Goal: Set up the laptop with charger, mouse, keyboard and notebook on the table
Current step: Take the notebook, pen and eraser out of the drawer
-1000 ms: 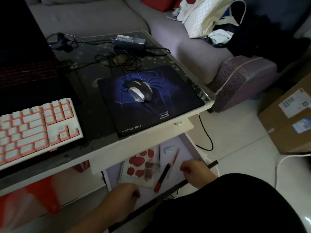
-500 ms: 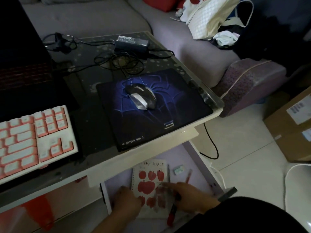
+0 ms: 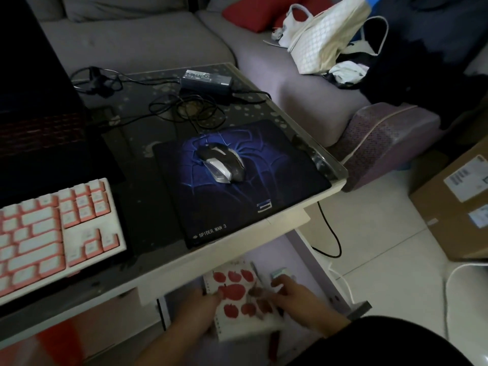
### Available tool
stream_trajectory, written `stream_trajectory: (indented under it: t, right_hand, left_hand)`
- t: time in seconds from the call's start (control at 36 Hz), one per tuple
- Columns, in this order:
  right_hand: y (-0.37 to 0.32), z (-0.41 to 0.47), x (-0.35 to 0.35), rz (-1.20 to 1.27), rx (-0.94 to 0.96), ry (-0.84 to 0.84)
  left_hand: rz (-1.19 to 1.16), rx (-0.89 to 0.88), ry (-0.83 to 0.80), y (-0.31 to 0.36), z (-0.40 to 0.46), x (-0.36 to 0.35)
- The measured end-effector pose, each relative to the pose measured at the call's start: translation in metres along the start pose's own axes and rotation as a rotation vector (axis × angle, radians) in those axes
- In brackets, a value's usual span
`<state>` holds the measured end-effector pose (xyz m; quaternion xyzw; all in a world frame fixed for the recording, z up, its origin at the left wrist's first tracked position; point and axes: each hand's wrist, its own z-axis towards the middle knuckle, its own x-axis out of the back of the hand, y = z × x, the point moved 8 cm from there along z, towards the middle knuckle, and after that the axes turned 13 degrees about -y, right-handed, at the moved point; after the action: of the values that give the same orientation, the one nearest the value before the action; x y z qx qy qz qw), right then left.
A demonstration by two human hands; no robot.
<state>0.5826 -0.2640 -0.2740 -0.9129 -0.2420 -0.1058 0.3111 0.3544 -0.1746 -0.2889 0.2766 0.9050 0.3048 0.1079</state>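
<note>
Laptop (image 3: pixel 39 122): set open at the far left of the glass-topped table (image 3: pixel 264 223). Keyboard (image 3: pixel 50 233), white and pink: laid before it. Charger (image 3: pixel 206 80): placed at the table's back, cables coiled beside. Mouse (image 3: pixel 221 165): rested on a dark blue mouse pad (image 3: pixel 277 186). Notebook (image 3: pixel 237 297), apple-printed: found in the open drawer (image 3: pixel 319 265) below the table edge, gripped at its left edge by the left hand (image 3: pixel 195 310); the right hand (image 3: pixel 298 299) is laid on its right side, fingers curled, grip blurred.
</note>
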Motion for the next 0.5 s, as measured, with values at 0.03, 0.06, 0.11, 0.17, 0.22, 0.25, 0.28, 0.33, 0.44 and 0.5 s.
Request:
stream_trajectory:
  t: [0.03, 0.06, 0.11, 0.17, 0.22, 0.25, 0.28, 0.33, 0.44, 0.5]
  right_hand:
    - [0.000, -0.003, 0.003, 0.030, -0.022, 0.008]
    - [-0.003, -0.006, 0.005, 0.063, -0.037, -0.001]
    - [-0.013, -0.013, 0.008, 0.144, -0.026, -0.050]
    - [-0.026, -0.025, 0.006, 0.264, 0.018, -0.115]
    - [-0.031, -0.039, 0.004, 0.428, -0.013, -0.180]
    - [-0.029, -0.046, 0.004, 0.467, -0.055, -0.203]
    - [-0.028, -0.052, 0.006, 0.473, -0.082, -0.219]
    - [-0.028, -0.065, 0.017, 0.442, -0.102, -0.242]
    - [-0.039, -0.113, 0.060, 0.440, -0.031, -0.213]
    - [-0.043, -0.143, 0.089, 0.463, 0.005, -0.174]
  left_hand:
    - [-0.045, 0.004, 0.008, -0.004, 0.001, 0.004]
    - [-0.082, 0.013, -0.002, -0.001, -0.009, 0.003]
    - [-0.205, 0.043, -0.045, 0.006, -0.035, -0.006]
    - [-0.301, 0.089, -0.106, 0.007, -0.052, -0.015]
    - [-0.327, 0.093, -0.202, 0.013, -0.068, -0.027]
    - [-0.331, 0.093, -0.262, 0.018, -0.077, -0.034]
    - [-0.330, 0.087, -0.303, 0.024, -0.088, -0.040]
    - [-0.317, 0.099, -0.350, 0.036, -0.104, -0.050]
    - [-0.300, 0.153, -0.492, 0.063, -0.137, -0.072]
    - [-0.194, 0.175, -0.583, 0.077, -0.151, -0.087]
